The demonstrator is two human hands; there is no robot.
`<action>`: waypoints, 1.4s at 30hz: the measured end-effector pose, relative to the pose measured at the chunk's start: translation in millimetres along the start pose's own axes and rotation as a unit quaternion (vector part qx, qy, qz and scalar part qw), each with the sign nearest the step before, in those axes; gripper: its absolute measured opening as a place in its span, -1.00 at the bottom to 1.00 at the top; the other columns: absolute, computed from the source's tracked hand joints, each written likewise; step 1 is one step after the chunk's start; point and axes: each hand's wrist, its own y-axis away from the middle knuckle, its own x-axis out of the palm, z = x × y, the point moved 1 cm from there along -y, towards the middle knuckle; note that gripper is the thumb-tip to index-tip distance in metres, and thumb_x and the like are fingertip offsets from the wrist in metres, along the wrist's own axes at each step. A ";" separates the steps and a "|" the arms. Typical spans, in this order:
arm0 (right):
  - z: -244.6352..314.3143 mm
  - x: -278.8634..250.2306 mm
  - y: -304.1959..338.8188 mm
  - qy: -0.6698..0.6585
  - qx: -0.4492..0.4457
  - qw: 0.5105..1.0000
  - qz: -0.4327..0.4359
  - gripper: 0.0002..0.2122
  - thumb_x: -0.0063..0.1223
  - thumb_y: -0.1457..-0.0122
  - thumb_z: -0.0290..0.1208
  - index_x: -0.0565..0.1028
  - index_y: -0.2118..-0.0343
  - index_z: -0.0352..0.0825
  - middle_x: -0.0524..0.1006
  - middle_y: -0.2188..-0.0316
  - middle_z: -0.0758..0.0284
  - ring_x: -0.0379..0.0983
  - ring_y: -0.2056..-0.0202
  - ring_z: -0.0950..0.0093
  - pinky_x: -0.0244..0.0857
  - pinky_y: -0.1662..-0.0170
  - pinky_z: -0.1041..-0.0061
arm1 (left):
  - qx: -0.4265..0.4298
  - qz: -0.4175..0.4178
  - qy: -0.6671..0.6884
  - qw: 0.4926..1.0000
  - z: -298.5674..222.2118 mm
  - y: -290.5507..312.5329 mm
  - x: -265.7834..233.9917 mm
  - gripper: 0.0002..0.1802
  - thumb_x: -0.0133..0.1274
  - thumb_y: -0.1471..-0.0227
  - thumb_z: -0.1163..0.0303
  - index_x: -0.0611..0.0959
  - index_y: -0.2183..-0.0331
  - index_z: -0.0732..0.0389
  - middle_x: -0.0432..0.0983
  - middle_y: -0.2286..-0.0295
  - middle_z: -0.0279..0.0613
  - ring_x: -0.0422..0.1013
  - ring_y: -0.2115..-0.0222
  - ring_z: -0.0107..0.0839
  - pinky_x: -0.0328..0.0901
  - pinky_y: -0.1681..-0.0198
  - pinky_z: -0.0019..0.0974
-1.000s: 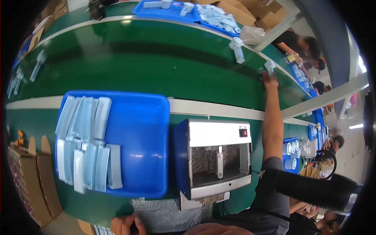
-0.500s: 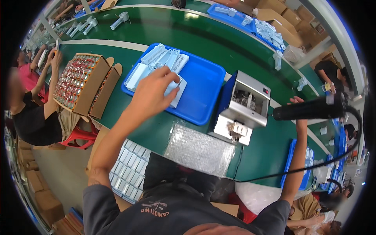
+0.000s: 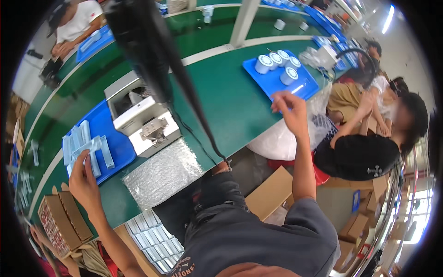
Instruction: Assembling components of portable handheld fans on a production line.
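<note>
My left hand [image 3: 85, 183] is at the near side of a blue tray [image 3: 121, 156], its fingers closing on a light-blue plastic casing [image 3: 93, 147]. Other long light-blue casings [image 3: 76, 138] lie in the tray around it. My right hand [image 3: 290, 113] hovers by the near edge of a second blue tray [image 3: 263, 85]. Its fingers are loosely bent and apart, with nothing visible between them. That tray carries several round light-blue and white parts [image 3: 289, 76], apart from my fingers.
Between the trays stands a metal machine [image 3: 134, 111], with bubble wrap [image 3: 161, 173] before it. A dark blurred arm and cable [image 3: 191, 94] cross the view. Boxed casings [image 3: 154, 240] sit below the table edge. A co-worker in black [image 3: 364, 147] sits at the right.
My view has swung to the right. My right hand has come to the tray of round parts. My left hand stays at the casings, now gripping one near the tray's side.
</note>
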 end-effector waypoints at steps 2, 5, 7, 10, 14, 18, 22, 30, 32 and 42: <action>-19.5 -30.0 -4.7 0.141 0.001 0.973 -0.182 -0.85 0.09 -0.27 -0.52 0.55 0.18 -0.48 0.59 0.38 0.24 0.54 0.37 0.55 0.44 0.31 0.55 | 0.009 0.000 0.166 0.986 -10.5 10.5 4.3 -0.78 0.07 -0.28 0.40 0.68 0.10 0.26 0.58 0.38 -0.19 0.46 0.42 -0.50 0.33 0.35 -0.37; -55.5 -60.1 -27.5 0.273 -0.080 0.910 -0.300 -0.68 0.21 -0.21 -0.39 0.49 0.05 -0.45 0.57 0.24 0.14 0.57 0.26 0.34 0.48 0.28 0.41 | 0.048 -0.007 0.462 0.885 -17.0 29.7 28.1 -0.72 0.02 -0.31 0.37 0.64 0.08 0.35 0.63 0.31 -0.15 0.50 0.33 -0.48 0.37 0.25 -0.39; -92.0 -79.7 -49.1 0.338 -0.069 0.883 -0.318 -0.57 0.26 -0.16 -0.29 0.46 -0.01 -0.42 0.56 0.18 0.12 0.56 0.19 0.22 0.49 0.25 0.32 | -0.006 0.037 0.517 0.855 -27.5 42.1 45.3 -0.74 -0.02 -0.32 0.38 0.59 0.12 0.39 0.63 0.24 -0.03 0.54 0.28 -0.36 0.40 0.16 -0.35; -114.5 -74.1 -77.4 0.399 -0.042 0.856 -0.325 -0.35 0.36 -0.02 -0.03 0.41 -0.08 -0.37 0.57 0.13 0.06 0.54 0.11 0.00 0.44 0.10 0.11 | -0.043 0.036 0.529 0.847 -36.3 66.5 66.1 -0.74 0.01 -0.30 0.43 0.48 0.03 0.33 0.63 0.23 0.02 0.55 0.26 -0.32 0.40 0.14 -0.33; -106.2 -69.5 -78.6 0.410 -0.083 0.852 -0.314 -0.35 0.39 -0.04 -0.11 0.44 -0.14 -0.37 0.59 0.10 0.02 0.57 0.08 0.14 0.45 0.07 0.25 | -0.109 0.006 0.584 0.804 -26.7 94.6 75.0 -0.58 0.08 -0.28 0.38 0.38 -0.09 0.27 0.56 0.17 -0.05 0.53 0.27 -0.36 0.41 0.13 -0.35; -10.0 -19.2 -0.8 -0.114 -0.166 0.946 -0.253 -0.46 0.07 -0.16 -0.54 0.29 -0.24 -0.43 0.44 -0.05 0.06 0.44 -0.05 0.13 0.43 -0.07 0.20 | -0.275 0.074 0.711 0.643 -44.3 95.3 71.2 -0.52 -0.04 -0.35 0.07 0.51 0.01 0.33 0.56 0.25 -0.11 0.53 0.33 -0.37 0.45 0.25 -0.29; 41.9 34.3 62.3 -0.398 -0.307 0.841 0.202 -0.16 0.44 0.09 -0.05 0.28 -0.16 -0.45 0.35 -0.11 0.00 0.49 0.21 0.27 0.43 0.33 0.48 | -0.262 0.175 0.841 0.440 -60.2 88.0 81.0 -0.63 0.04 -0.29 0.31 0.45 -0.02 0.33 0.50 0.20 -0.03 0.48 0.18 -0.28 0.42 0.08 -0.20; 74.3 196.1 91.0 -0.423 -0.059 0.824 0.372 -0.31 0.46 0.15 -0.45 0.43 -0.11 -0.49 0.50 -0.05 -0.06 0.52 -0.03 0.20 0.34 -0.13 0.24 | -0.295 0.166 0.866 0.369 -79.5 105.9 62.6 -0.55 0.04 -0.22 0.52 0.34 -0.09 0.40 0.47 0.18 0.00 0.46 0.09 -0.19 0.38 -0.15 -0.04; 72.3 200.4 91.6 -0.417 -0.060 0.824 0.378 -0.31 0.44 0.14 -0.48 0.42 -0.12 -0.49 0.49 -0.07 -0.05 0.50 -0.05 0.20 0.33 -0.14 0.25 | -0.294 0.168 0.870 0.359 -81.1 107.5 64.0 -0.55 0.04 -0.22 0.51 0.33 -0.10 0.41 0.47 0.18 0.00 0.46 0.09 -0.19 0.38 -0.15 -0.04; 57.6 204.3 90.2 -0.379 -0.071 0.864 0.325 -0.28 0.39 0.11 -0.52 0.33 -0.19 -0.49 0.46 -0.10 -0.03 0.42 -0.15 0.24 0.25 -0.22 0.28 | -0.291 0.166 0.876 0.347 -76.3 115.5 63.4 -0.52 0.03 -0.24 0.49 0.30 -0.11 0.44 0.45 0.19 0.01 0.46 0.09 -0.18 0.37 -0.18 -0.03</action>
